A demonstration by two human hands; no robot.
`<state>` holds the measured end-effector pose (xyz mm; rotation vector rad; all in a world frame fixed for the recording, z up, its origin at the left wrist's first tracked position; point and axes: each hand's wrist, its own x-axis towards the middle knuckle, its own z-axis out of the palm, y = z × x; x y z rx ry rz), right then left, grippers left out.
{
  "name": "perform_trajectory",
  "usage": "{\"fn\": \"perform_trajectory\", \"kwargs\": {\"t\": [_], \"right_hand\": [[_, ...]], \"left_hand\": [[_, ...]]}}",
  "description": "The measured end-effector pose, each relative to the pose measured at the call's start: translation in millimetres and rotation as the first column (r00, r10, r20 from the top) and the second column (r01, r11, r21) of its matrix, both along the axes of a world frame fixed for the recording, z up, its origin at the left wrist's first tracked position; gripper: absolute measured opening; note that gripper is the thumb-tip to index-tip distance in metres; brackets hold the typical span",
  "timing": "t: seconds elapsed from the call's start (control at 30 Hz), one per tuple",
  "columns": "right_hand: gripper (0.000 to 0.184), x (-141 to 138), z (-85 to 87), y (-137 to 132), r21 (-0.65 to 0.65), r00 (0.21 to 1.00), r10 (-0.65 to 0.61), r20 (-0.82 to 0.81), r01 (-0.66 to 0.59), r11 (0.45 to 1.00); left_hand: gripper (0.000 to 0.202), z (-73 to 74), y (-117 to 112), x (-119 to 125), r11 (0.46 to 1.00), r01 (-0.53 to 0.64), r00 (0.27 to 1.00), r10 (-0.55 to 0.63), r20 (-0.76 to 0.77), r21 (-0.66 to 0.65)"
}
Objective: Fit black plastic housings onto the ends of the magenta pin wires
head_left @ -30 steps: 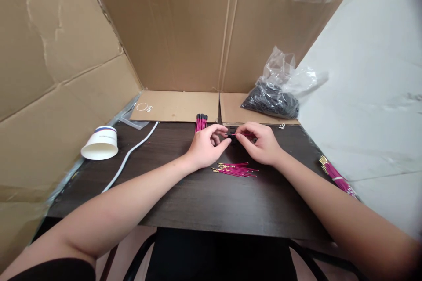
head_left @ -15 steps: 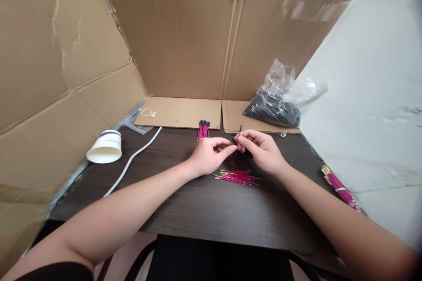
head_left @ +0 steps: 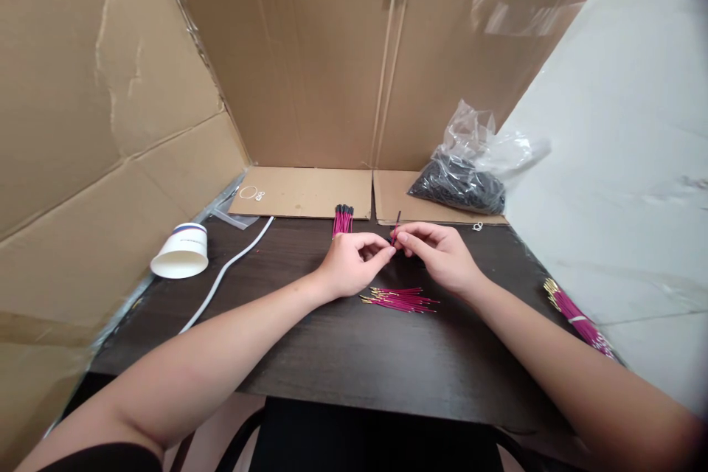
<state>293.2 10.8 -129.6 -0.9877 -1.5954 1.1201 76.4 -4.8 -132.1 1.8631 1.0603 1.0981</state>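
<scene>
Over the middle of the table, my left hand (head_left: 357, 263) pinches the lower part of a thin magenta wire (head_left: 394, 233) between thumb and fingertips. A narrow black sleeve (head_left: 398, 217) tops the wire, which stands nearly upright. Close beside it, the thumb and fingers of my right hand (head_left: 436, 254) are closed on the wire near the sleeve. Just below both hands lies a loose pile of magenta wires (head_left: 401, 299) with gold tips to the left. Behind my left hand is a bunch of magenta wires with black ends (head_left: 344, 220), partly hidden by that hand.
A clear bag of black pieces (head_left: 462, 181) rests on cardboard (head_left: 304, 192) at the back right. A tied wire bundle (head_left: 576, 317) lies at the right edge. To the left are a tipped paper cup (head_left: 181, 251) and a white cable (head_left: 224, 269). Cardboard walls stand behind and left.
My right hand has shifted slightly left, closer to my left fingertips. The black-topped wire has moved a little left with it. The camera view has shifted slightly.
</scene>
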Motion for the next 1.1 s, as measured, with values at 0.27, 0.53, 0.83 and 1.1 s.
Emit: {"fn": "perform_trajectory", "kwargs": {"t": [0.27,0.53,0.83,1.1], "right_hand": [[0.011,14.3,-8.6,8.5,0.515,0.882,-0.258,0.393,0.021,0.857],[0.009,12.1,-8.1,6.9,0.542,0.865,-0.220,0.450,-0.069,0.837],[0.007,11.5,-10.9,7.1,0.532,0.861,-0.200,0.468,-0.094,0.842],[0.008,10.7,-0.4,1.9,0.492,0.822,-0.078,0.564,-0.259,0.831]], "left_hand": [[0.022,15.5,37.5,-38.3,0.842,-0.513,0.749,0.534,-0.392,0.167],[0.018,19.1,43.6,-47.0,0.836,-0.499,0.558,0.510,-0.655,0.226],[0.020,14.3,48.8,-48.7,0.859,-0.486,0.531,0.437,-0.726,0.161],[0.017,9.4,50.8,-50.4,0.844,-0.504,0.547,0.477,-0.688,0.183]]}}
